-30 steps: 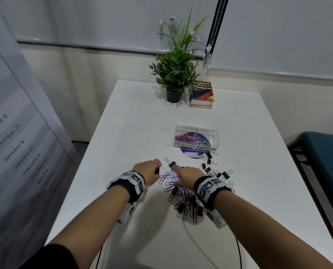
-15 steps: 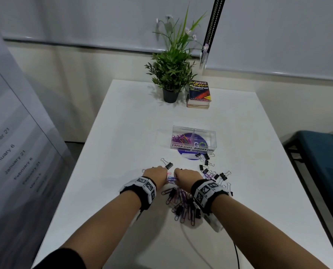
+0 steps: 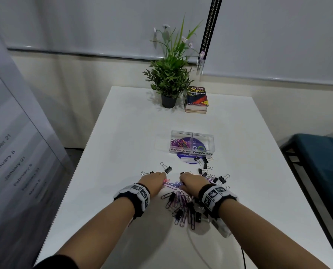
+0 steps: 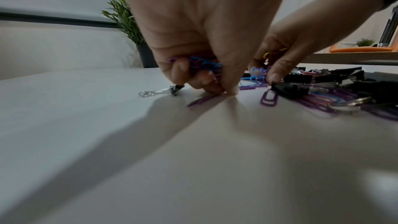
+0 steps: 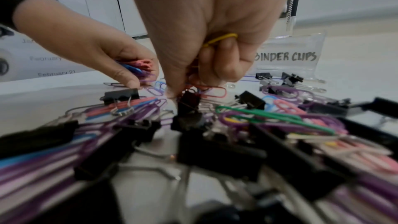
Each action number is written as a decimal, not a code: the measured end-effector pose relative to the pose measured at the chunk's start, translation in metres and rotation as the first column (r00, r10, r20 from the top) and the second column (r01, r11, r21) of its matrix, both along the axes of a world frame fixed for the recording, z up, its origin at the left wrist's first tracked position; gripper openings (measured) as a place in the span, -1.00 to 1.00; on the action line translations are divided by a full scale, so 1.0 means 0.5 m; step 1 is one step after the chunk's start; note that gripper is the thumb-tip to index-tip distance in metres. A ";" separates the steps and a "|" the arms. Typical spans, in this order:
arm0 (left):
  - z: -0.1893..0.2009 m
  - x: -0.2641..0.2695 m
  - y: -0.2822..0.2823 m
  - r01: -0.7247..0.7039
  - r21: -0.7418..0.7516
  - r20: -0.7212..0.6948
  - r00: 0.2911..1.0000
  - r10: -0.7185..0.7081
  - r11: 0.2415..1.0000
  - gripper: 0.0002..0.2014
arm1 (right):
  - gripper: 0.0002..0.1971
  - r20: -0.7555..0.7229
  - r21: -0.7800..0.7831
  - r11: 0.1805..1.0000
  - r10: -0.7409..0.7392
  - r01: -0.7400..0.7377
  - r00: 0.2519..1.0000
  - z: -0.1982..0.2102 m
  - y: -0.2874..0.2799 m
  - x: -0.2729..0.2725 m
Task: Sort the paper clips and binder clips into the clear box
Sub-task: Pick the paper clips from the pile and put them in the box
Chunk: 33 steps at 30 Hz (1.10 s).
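A heap of coloured paper clips (image 3: 181, 202) and black binder clips (image 3: 206, 174) lies on the white table, near its front. My left hand (image 3: 155, 181) grips a bunch of blue, pink and purple paper clips (image 4: 204, 65) while its fingertips pinch a purple clip (image 4: 202, 100) on the table. My right hand (image 3: 192, 184) holds a yellow paper clip (image 5: 219, 39) in its curled fingers and pinches at a red one (image 5: 206, 89). The clear box (image 3: 191, 142) stands beyond, with paper clips in its left compartment.
A lone binder clip (image 3: 166, 167) lies just beyond my left hand. A potted plant (image 3: 169, 84) and a book (image 3: 196, 99) stand at the table's far end. A calendar board (image 3: 8, 152) leans at the left; a teal seat (image 3: 321, 158) stands at the right.
My left hand has moved right toward the heap and dropped its fingertips onto the table. My right hand stays at the heap's far edge, still picking.
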<state>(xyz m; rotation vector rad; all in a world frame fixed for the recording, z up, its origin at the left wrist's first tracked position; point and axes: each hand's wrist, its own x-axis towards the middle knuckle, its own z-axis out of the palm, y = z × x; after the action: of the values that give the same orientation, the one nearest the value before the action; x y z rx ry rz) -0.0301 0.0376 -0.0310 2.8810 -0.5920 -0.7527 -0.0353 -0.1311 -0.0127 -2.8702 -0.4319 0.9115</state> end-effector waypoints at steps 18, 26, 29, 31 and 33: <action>0.103 0.141 0.041 -0.179 -0.241 -0.032 0.984 0.177 0.954 -0.70 | -0.73 0.256 -0.263 0.961 -0.011 0.081 0.967 0.192 -0.021 0.210; 0.096 0.193 0.086 -0.179 -0.214 0.011 0.983 0.186 0.960 -0.71 | -0.74 0.162 -0.346 0.934 0.155 -0.091 0.974 0.133 0.057 0.280; 0.097 0.204 0.080 -0.158 -0.200 0.007 0.987 0.162 0.967 -0.67 | -0.68 0.129 -0.212 0.975 0.092 -0.063 0.987 0.108 0.061 0.292; 0.101 0.215 0.066 -0.126 -0.200 0.007 0.991 0.130 0.972 -0.67 | -0.64 0.123 -0.082 0.997 0.018 -0.008 0.992 0.103 0.044 0.291; 0.106 0.236 0.042 -0.072 -0.198 0.015 0.997 0.077 0.978 -0.69 | -0.66 0.190 0.026 0.999 -0.035 0.030 0.981 0.107 0.012 0.277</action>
<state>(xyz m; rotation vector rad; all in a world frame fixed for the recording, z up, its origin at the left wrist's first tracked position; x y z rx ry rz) 0.0879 0.0584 0.0221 2.7158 -0.5256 -0.6141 0.1031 -0.1253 0.0408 -2.9456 -0.4071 0.6240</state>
